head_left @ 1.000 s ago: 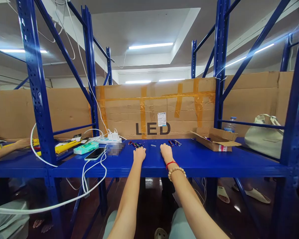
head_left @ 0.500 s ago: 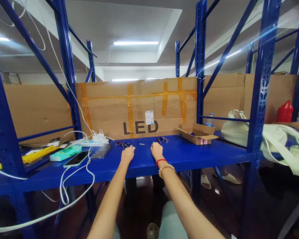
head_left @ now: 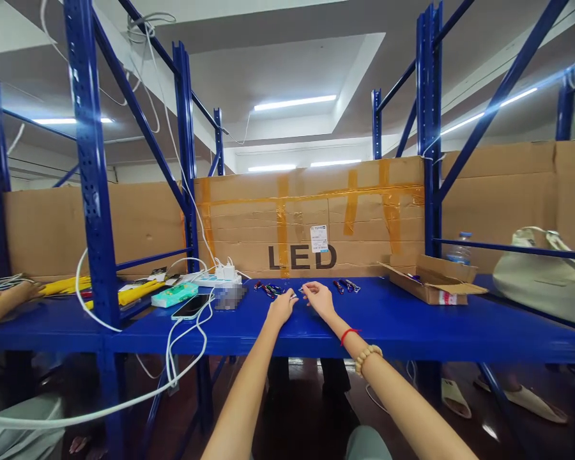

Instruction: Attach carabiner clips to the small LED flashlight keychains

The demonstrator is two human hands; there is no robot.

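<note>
My left hand [head_left: 280, 309] rests on the blue shelf [head_left: 393, 329], fingers closed in a pinch around a small shiny metal piece [head_left: 294, 296] whose kind I cannot make out. Close beside it, my right hand [head_left: 318, 300] is closed too, thumb and fingertips together at the gap between the hands. Anything in that pinch is too small to name. Left of my hands lies a small pile of dark, red and blue shiny pieces [head_left: 268, 289]. A few similar pieces with silvery metal ends [head_left: 347, 286] lie to the right.
An open cardboard box [head_left: 424, 291] stands to the right. On the left are a phone [head_left: 190, 308], a green packet [head_left: 175, 294], a white power strip [head_left: 215, 277] and white cables. Cardboard [head_left: 297, 217] closes the back. Another person's arm [head_left: 9, 300] shows at far left.
The view has swung left. My hands have come closer together, and the small silvery piece that lay between them no longer shows on the shelf. A metal piece now shows in my left fingers.
</note>
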